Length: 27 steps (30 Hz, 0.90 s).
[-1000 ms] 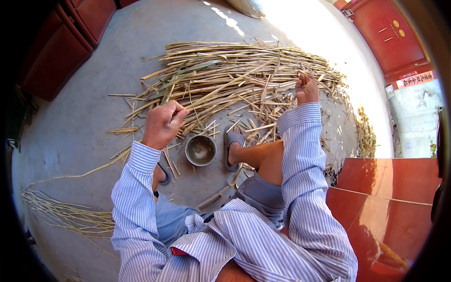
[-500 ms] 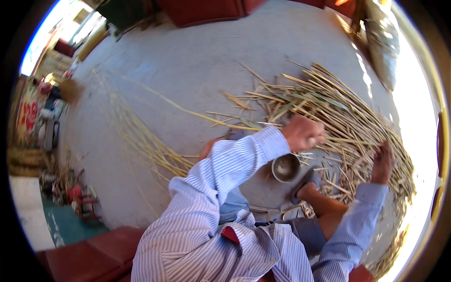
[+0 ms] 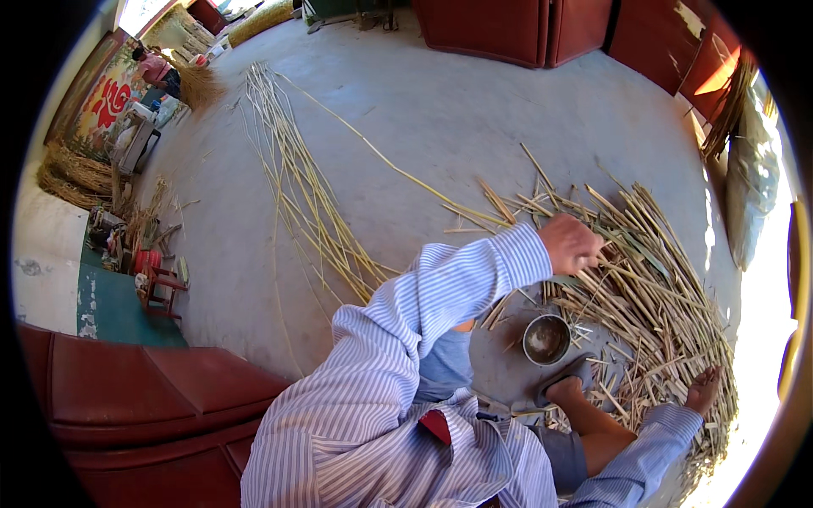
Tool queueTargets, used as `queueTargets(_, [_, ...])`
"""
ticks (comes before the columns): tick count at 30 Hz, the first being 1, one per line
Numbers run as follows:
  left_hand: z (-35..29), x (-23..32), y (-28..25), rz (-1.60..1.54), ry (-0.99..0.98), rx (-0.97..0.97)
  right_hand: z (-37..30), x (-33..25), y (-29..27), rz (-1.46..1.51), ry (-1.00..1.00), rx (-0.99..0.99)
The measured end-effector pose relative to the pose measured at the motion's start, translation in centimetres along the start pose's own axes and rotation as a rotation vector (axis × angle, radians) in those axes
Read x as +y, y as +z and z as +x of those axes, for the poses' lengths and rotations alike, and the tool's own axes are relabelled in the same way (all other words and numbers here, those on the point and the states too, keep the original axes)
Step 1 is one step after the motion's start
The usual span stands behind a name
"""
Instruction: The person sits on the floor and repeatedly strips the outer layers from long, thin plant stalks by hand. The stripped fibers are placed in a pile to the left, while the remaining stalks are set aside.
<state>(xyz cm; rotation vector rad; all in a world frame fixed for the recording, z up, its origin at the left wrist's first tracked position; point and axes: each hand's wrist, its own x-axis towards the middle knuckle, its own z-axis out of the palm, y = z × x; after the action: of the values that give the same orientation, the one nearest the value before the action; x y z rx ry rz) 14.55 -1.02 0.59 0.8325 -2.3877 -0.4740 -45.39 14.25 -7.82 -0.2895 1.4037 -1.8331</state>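
My left hand is closed in a fist over the near left part of the stalk pile. A long yellow stalk runs across the floor to that hand and appears gripped in it. My right hand is low over the right side of the pile of dry cut stalks; its fingers are small and partly lost against the stalks. Between my feet and the pile stands a round metal bowl. A looser bundle of long thin yellow stalks lies to my left.
My sandalled foot is beside the bowl, among short cut pieces. Red padded seats are behind on the left, with more red furniture ahead. A small red stool stands left. Another person is far left by a broom-like bundle.
My right hand has moved back toward me along the pile's right side. My left hand stays closed near the pile. The whole view has shifted, showing more of the left side.
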Motion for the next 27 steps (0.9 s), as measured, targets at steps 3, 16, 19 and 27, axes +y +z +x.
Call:
queueTargets(3, [-4.2, -3.9, -4.5, 0.156, -0.168, -0.124, -0.8, 1.3, 3.4, -0.04, 0.018, -0.026])
queueTargets(16, [-29.8, -6.5, -14.0, 0.173, -0.72, -0.149, -5.8, 2.7, 13.1, -0.326, -0.125, -0.114])
queueTargets(19, [-33.9, -5.3, -16.2, 0.169, -0.81, -0.124, -6.9, 3.0, 14.1, -0.331, -0.174, -0.028])
queueTargets(27, [-44.5, -5.1, -13.8, 0.281, -0.925, -0.191, -0.8, 6.7, 7.4, -0.539, -0.05, -0.049])
